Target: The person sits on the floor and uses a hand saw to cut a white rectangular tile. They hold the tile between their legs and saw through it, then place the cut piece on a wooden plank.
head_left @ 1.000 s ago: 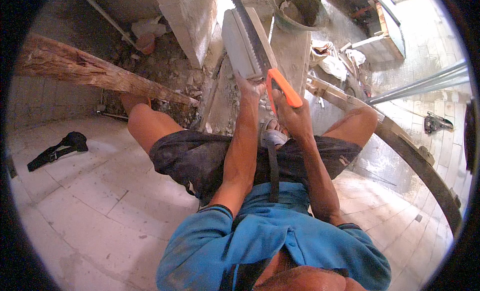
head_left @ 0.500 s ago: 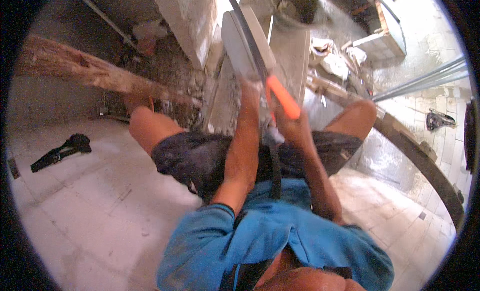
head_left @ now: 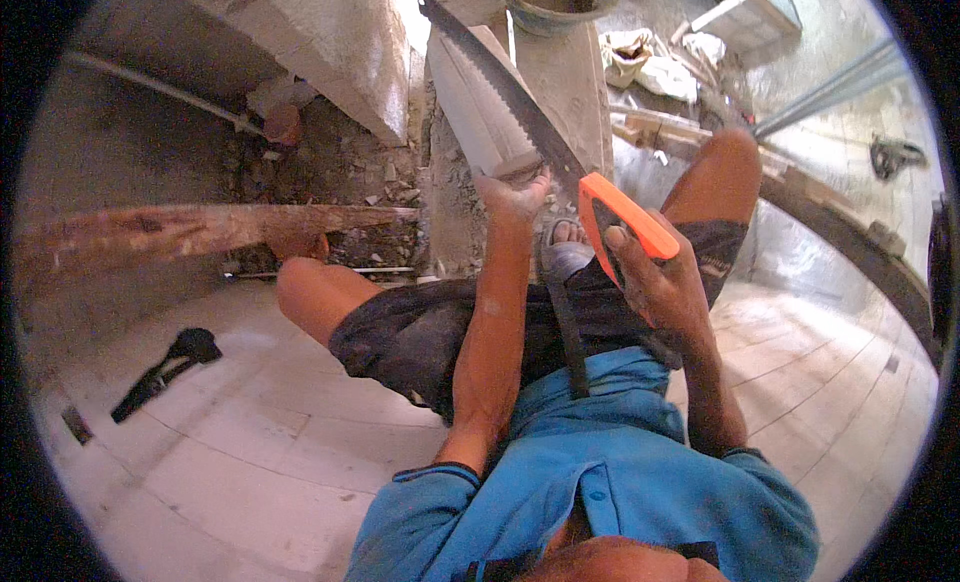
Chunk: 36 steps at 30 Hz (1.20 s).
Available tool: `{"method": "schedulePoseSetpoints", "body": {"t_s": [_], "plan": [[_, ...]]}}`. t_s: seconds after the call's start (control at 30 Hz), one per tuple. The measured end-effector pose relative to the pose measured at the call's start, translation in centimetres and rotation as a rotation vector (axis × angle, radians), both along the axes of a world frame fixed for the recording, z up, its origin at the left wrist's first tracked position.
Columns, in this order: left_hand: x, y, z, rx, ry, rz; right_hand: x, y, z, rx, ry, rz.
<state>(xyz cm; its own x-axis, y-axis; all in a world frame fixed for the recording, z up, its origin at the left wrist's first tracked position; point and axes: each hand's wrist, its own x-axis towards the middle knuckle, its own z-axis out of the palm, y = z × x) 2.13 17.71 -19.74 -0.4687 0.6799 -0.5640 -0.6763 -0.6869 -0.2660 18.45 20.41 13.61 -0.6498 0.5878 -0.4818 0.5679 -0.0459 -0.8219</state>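
A handsaw (head_left: 520,102) with a long toothed dark blade and an orange handle is in my right hand (head_left: 665,282), whose fingers wrap the grip. Its blade slants up and left, over the right side of a pale grey block (head_left: 462,97). The block looks like lightweight concrete and lies lengthwise on a dusty board (head_left: 575,112) between my legs. My left hand (head_left: 515,194) is closed on the block's near end, its fingertips next to the blade. Whether the teeth touch the block I cannot tell.
A rough wooden beam (head_left: 200,227) juts in from the left above rubble (head_left: 380,187). A bucket (head_left: 560,17) stands beyond the board, with pale sacks (head_left: 655,72) right of it. Metal rods (head_left: 830,92) are at far right; a black object (head_left: 165,372) lies on the left floor.
My right hand has drawn the saw back toward me and to the right, and more of its handle shows. The left hand stays at the block's near end; the view has shifted slightly.
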Motion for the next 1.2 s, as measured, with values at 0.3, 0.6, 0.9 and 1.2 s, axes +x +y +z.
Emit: {"method": "schedulePoseSetpoints", "body": {"t_s": [0.3,0.6,0.9,1.2], "plan": [[3.6,-9.3,5.2,-1.425,1.129,-0.663,0.6,-2.1,-7.2,0.249,0.162,0.007],[0.7,-5.3,11.0,-1.398,1.627,-0.744,0.5,-0.5,-6.0,0.106,0.08,0.0],[4.6,-3.3,11.3,-1.397,1.225,-0.571,-0.2,0.0,-4.6,0.111,-0.062,-0.011],[4.1,-4.4,6.4,-1.63,1.515,-0.488,-1.1,-0.6,-4.6,0.1,0.038,-0.032]]}}
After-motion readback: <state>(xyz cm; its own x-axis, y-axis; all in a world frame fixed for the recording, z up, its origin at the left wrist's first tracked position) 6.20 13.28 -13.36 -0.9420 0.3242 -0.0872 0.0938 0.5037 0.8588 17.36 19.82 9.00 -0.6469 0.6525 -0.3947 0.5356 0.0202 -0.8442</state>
